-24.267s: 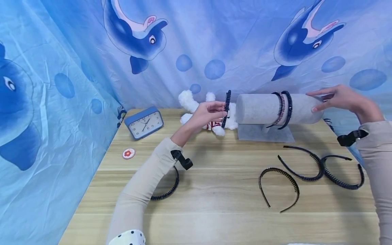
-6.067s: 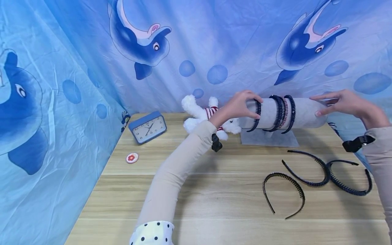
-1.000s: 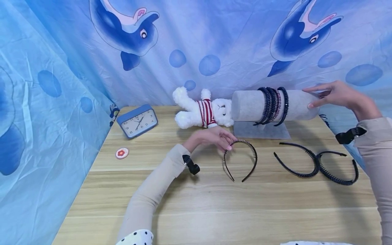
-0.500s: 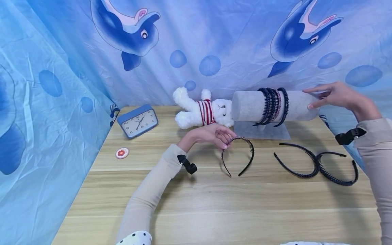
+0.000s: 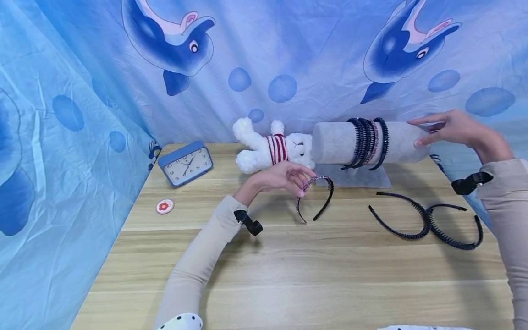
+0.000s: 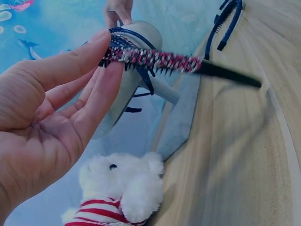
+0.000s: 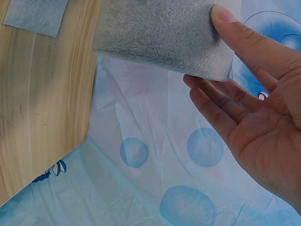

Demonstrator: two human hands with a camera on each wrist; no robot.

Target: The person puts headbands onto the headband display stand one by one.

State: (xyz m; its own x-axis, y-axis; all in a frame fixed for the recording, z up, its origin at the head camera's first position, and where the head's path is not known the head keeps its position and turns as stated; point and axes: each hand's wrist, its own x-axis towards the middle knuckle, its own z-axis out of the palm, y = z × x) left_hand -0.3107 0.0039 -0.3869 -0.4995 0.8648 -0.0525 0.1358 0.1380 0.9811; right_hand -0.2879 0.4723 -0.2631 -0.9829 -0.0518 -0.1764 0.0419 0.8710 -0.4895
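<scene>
My left hand (image 5: 275,178) pinches a toothed headband (image 6: 160,61) between thumb and fingers. It is covered in pink and silver sequins, with black ends pointing down above the table in the head view. My right hand (image 5: 464,133) holds the right end of a grey plush cylinder (image 5: 336,143), thumb in front and fingers behind. Several dark headbands (image 5: 363,143) and a pinkish one sit side by side around the cylinder's middle. The held headband is in front of and below the cylinder's left end in the head view.
Two dark headbands (image 5: 406,236) lie touching at the table's right. The cylinder's flat grey base (image 5: 350,179) stands at the back. Left of it lies a white plush toy (image 5: 251,158) in a striped shirt. A blue clock (image 5: 187,165) and a round flower badge (image 5: 165,206) are farther left.
Dark headbands from the left hand and left table have joined those on the cylinder. The front-right headband was picked up; lately my left hand raised and turned it. The right hand stays put.
</scene>
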